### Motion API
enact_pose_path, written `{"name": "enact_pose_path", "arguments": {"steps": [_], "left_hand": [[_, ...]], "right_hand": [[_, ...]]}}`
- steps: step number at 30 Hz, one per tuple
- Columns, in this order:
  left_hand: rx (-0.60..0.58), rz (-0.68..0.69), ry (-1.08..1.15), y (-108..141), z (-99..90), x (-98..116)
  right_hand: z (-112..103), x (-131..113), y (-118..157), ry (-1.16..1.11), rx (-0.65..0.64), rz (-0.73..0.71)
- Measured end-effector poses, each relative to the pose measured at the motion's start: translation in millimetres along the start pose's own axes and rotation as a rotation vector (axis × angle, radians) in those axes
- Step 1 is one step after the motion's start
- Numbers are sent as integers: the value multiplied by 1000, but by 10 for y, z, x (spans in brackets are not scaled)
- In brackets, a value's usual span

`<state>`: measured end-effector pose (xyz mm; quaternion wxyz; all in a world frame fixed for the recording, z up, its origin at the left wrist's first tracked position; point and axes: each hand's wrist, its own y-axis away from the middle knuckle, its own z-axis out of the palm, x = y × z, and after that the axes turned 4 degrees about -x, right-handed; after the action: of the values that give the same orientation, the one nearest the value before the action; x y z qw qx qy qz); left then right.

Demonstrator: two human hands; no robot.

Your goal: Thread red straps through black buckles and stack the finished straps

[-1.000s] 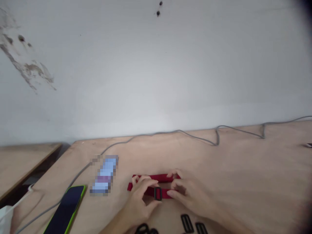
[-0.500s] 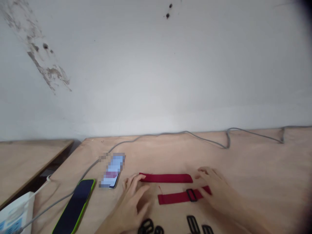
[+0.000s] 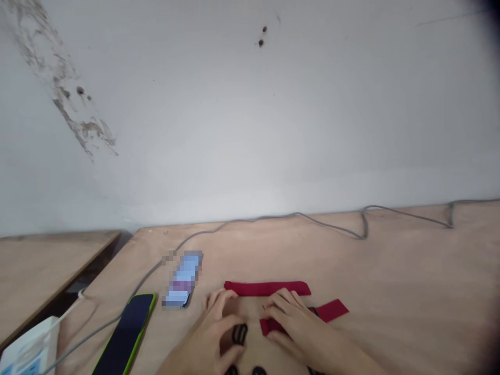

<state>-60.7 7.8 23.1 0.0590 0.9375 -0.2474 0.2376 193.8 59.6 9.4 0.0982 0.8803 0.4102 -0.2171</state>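
My left hand (image 3: pixel 214 325) is curled, with a small black slide buckle (image 3: pixel 239 334) between its index finger and thumb. Its other fingertips reach toward the left end of a flat red strap (image 3: pixel 269 288) lying farther back. Over a second, nearer red strap (image 3: pixel 333 310) lies my right hand (image 3: pixel 291 320), thumb and fingers closed around its left part. That strap's right end shows past the hand, and a black buckle (image 3: pixel 313 311) on it is mostly hidden. More black buckles (image 3: pixel 258 371) are cut off at the bottom edge.
To the left lie a dark phone with a green case (image 3: pixel 127 333) and a lit phone (image 3: pixel 183 278). A grey cable (image 3: pixel 234 221) runs along the wooden table's back, down to a white power strip (image 3: pixel 31 346). The wall (image 3: pixel 250 130) stands behind.
My right hand has moved left along the nearer strap, from its right end to its left part. A black buckle now shows between my left fingers. The view has tilted slightly up.
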Motion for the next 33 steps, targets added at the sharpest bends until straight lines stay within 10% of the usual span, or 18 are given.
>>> {"name": "enact_pose_path", "arguments": {"steps": [8,21,33], "left_hand": [[-51,-131,102,-129,24,79],[324,-49,430,-413,85,216],[376,-22,382,-472,303,144]], "right_hand": [[-86,-54,36,-40,20,-7],[-19,3,42,-219,233,0],[218,138,32,-230,269,53]]}}
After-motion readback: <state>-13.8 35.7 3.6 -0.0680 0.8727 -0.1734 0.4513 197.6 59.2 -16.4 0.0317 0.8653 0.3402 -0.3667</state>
